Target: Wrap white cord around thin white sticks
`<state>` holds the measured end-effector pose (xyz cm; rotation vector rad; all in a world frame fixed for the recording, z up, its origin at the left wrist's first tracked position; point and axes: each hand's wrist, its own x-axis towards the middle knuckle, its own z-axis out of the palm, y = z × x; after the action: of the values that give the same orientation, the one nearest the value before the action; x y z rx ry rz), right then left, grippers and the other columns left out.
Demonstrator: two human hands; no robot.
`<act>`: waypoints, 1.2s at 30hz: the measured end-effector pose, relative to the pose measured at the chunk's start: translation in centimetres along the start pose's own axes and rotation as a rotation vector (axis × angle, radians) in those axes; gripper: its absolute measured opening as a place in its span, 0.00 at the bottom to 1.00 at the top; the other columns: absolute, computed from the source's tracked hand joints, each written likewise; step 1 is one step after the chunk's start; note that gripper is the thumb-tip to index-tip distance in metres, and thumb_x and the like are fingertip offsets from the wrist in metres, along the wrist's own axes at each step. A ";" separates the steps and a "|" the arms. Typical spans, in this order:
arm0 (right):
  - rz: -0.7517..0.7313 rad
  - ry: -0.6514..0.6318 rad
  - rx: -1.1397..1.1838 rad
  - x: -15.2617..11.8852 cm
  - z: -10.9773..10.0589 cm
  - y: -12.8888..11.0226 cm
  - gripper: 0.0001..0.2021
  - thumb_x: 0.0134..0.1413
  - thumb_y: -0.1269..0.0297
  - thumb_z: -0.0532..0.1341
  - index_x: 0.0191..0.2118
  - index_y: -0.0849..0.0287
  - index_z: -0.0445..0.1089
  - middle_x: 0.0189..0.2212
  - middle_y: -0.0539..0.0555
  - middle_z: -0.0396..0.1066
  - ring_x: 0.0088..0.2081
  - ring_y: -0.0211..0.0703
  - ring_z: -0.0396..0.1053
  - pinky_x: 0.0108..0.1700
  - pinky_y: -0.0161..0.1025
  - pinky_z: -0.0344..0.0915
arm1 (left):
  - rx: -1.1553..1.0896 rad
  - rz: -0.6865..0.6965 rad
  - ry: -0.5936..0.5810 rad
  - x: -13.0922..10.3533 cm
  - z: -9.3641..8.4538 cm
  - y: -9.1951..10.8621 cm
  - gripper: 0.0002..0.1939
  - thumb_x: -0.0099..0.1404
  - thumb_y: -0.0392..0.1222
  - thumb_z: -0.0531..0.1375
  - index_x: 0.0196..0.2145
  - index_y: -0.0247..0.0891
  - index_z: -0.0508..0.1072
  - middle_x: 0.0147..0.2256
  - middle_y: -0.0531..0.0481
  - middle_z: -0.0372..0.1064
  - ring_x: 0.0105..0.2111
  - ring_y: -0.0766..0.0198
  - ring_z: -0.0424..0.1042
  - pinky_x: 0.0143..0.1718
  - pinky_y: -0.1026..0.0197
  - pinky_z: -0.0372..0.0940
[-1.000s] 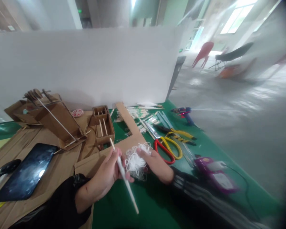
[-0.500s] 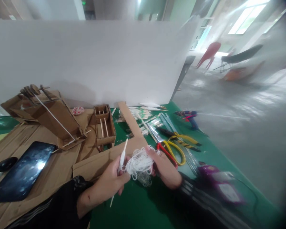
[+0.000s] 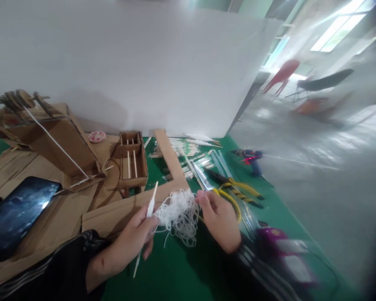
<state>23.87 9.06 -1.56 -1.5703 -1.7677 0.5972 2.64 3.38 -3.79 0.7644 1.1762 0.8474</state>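
My left hand (image 3: 133, 234) is closed around a thin wooden stick (image 3: 156, 192) with white string wound about its middle. A loose tangle of white string (image 3: 179, 214) hangs between my two hands, its left side against my left fingers. My right hand (image 3: 219, 215) pinches at the tangle's right edge, thumb and fingertips together. The tangle hangs over a cardboard strip (image 3: 122, 207) and the green tabletop. Behind my right hand, scissors (image 3: 236, 205) with yellow and red handles are partly covered.
Pliers (image 3: 242, 192) lie right of the scissors, beyond them a glue gun (image 3: 252, 159). Bundled sticks (image 3: 175, 147) lie at the back. Left are a small cardboard box (image 3: 133, 161), a cardboard crane-like model (image 3: 50, 142), a tape roll (image 3: 97, 136) and a dark tablet (image 3: 21, 217). A white panel (image 3: 128, 71) stands behind.
My right hand has turned and shifted slightly right, from holding the tangle to pinching its edge. My left hand with the stick has moved left and down. The tangle hangs looser.
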 end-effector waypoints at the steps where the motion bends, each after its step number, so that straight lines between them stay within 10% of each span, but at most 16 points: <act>1: -0.081 0.090 -0.084 0.0 -0.3 -0.1 0.17 0.61 0.54 0.54 0.25 0.58 0.66 0.25 0.53 0.68 0.30 0.44 0.63 0.33 0.39 0.57 | -0.030 0.005 -0.011 0.0 0.0 0.0 0.12 0.63 0.43 0.53 0.45 0.40 0.62 0.18 0.64 0.49 0.12 0.74 0.48 0.09 0.73 0.51; 4: -0.275 0.122 -0.113 -0.5 -0.9 -0.6 0.10 0.59 0.60 0.56 0.30 0.57 0.67 0.31 0.56 0.69 0.36 0.47 0.65 0.40 0.43 0.59 | -0.109 0.017 -0.029 -0.1 0.1 0.0 0.09 0.62 0.44 0.55 0.40 0.40 0.62 0.19 0.63 0.49 0.13 0.73 0.49 0.09 0.73 0.52; 9: -0.434 -0.343 0.077 -3.2 0.6 -2.3 0.11 0.52 0.56 0.64 0.37 0.57 0.69 0.31 0.53 0.71 0.33 0.43 0.68 0.35 0.38 0.62 | -0.163 -0.012 -0.032 -0.6 0.3 0.1 0.09 0.63 0.45 0.56 0.37 0.41 0.61 0.20 0.62 0.49 0.15 0.73 0.51 0.10 0.73 0.54; 18: -0.317 -0.384 0.090 -4.5 3.0 -2.8 0.01 0.58 0.68 0.57 0.36 0.57 0.65 0.31 0.51 0.69 0.31 0.39 0.67 0.33 0.35 0.61 | -0.203 0.046 -0.206 -1.3 0.4 0.6 0.05 0.63 0.40 0.52 0.38 0.39 0.63 0.19 0.61 0.49 0.15 0.73 0.49 0.12 0.72 0.56; 26: -0.358 -0.320 0.286 -4.4 2.1 -3.0 0.05 0.55 0.75 0.57 0.33 0.58 0.66 0.34 0.52 0.66 0.36 0.39 0.66 0.39 0.35 0.63 | 0.183 0.106 -0.104 -0.5 0.1 -0.2 0.12 0.62 0.44 0.58 0.41 0.37 0.63 0.29 0.56 0.64 0.14 0.76 0.61 0.13 0.71 0.56; 36: -0.413 -0.341 0.418 -4.7 1.6 -2.7 0.07 0.58 0.71 0.53 0.29 0.59 0.62 0.30 0.52 0.64 0.32 0.39 0.63 0.34 0.37 0.61 | -0.166 0.071 -0.002 -0.6 0.3 -0.6 0.06 0.60 0.41 0.56 0.31 0.39 0.62 0.18 0.62 0.50 0.15 0.73 0.52 0.11 0.72 0.56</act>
<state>21.06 4.18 -1.58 -0.8241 -1.9768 0.9899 2.95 2.57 -3.99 0.6734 1.0671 0.9898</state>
